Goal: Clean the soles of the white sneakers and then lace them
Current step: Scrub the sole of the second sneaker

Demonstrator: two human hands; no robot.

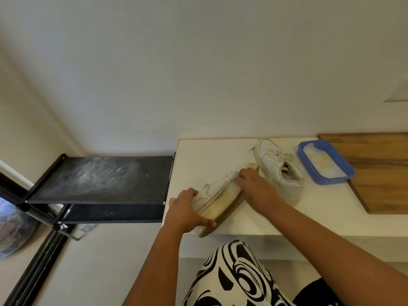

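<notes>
White sneakers sit on the pale tabletop [309, 217] in front of you, one in your hands and one set aside. The sneaker you are working on [212, 191] lies tipped on its side near the front left corner, its ribbed tan sole [229, 206] facing you and running from the table's front edge up toward the back. Your left hand [185, 208] grips the heel end, fingers curled over the white upper and thumb stretched along the sole's lower edge. Your right hand [251, 184] rests on the sole near the toe end, fingers bent and pressed together over something there; you cannot tell from this view what, if anything, they hold.

The second sneaker [278, 166] stands upright just behind and to the right of your right hand, toe pointing to the back wall, laces threaded through it and hanging loose. Just to its right, a blue tray [344, 164] holds a whitish soapy liquid and sits partly on a wooden board [379, 173] that covers the tabletop's right end.

Left of the tabletop, a black rack [99, 180] with a dusty, smeared top shelf stands against the wall. Your black-and-white patterned clothing [231, 277] fills the lower middle.
</notes>
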